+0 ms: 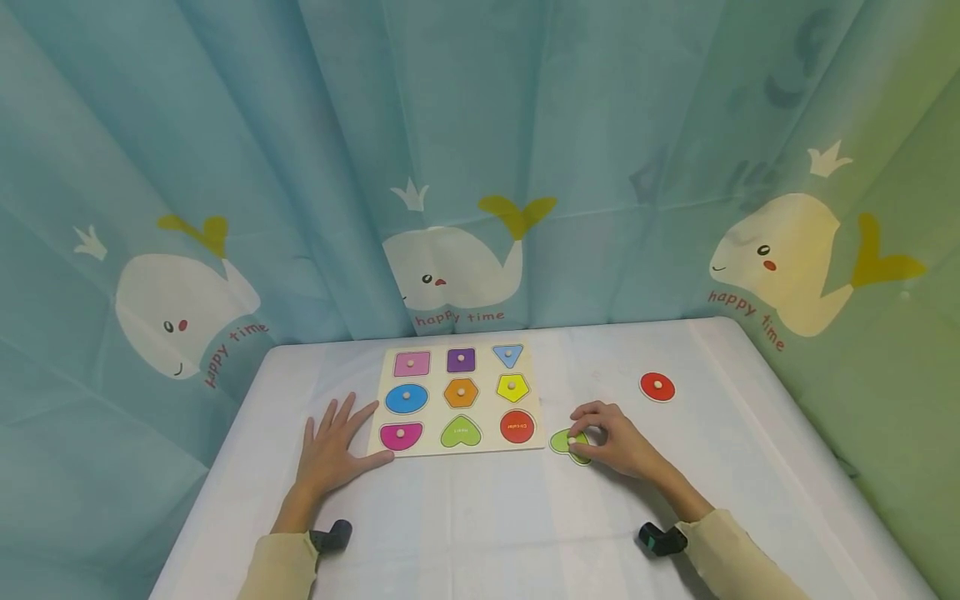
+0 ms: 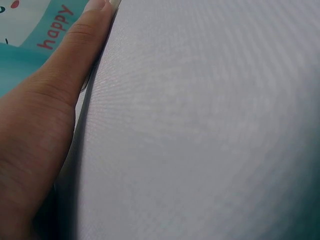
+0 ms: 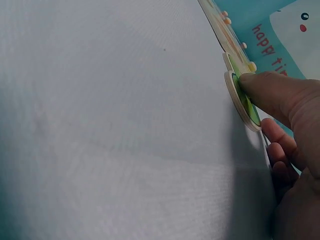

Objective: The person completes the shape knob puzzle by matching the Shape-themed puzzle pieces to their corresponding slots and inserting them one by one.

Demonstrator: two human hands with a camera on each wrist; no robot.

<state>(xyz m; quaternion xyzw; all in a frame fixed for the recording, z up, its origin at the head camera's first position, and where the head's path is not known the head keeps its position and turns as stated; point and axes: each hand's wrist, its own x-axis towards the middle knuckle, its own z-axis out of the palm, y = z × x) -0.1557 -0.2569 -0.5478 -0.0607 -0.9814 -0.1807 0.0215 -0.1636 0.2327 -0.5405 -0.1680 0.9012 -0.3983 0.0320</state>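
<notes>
A wooden shape puzzle board (image 1: 483, 375) lies on the white table. My left hand (image 1: 330, 454) rests spread at its left side, thumb and fingertips at the edge; the left wrist view shows mostly the thumb (image 2: 75, 60). Right of the board, my right hand (image 1: 618, 443) pinches the knob of a green heart puzzle piece (image 1: 559, 442). In the right wrist view the thumb presses on this heart piece (image 3: 246, 109), which looks tilted. On the board, the green heart recess (image 1: 461, 432) and the red circle recess (image 1: 517, 427) show printed words and no knobs.
A red round puzzle piece (image 1: 657, 387) with a knob lies to the right, beyond my right hand. Several knobbed shapes, such as the orange hexagon (image 1: 461, 400), sit in the board. A blue-green curtain (image 1: 465, 125) with whales hangs behind the table (image 1: 480, 533).
</notes>
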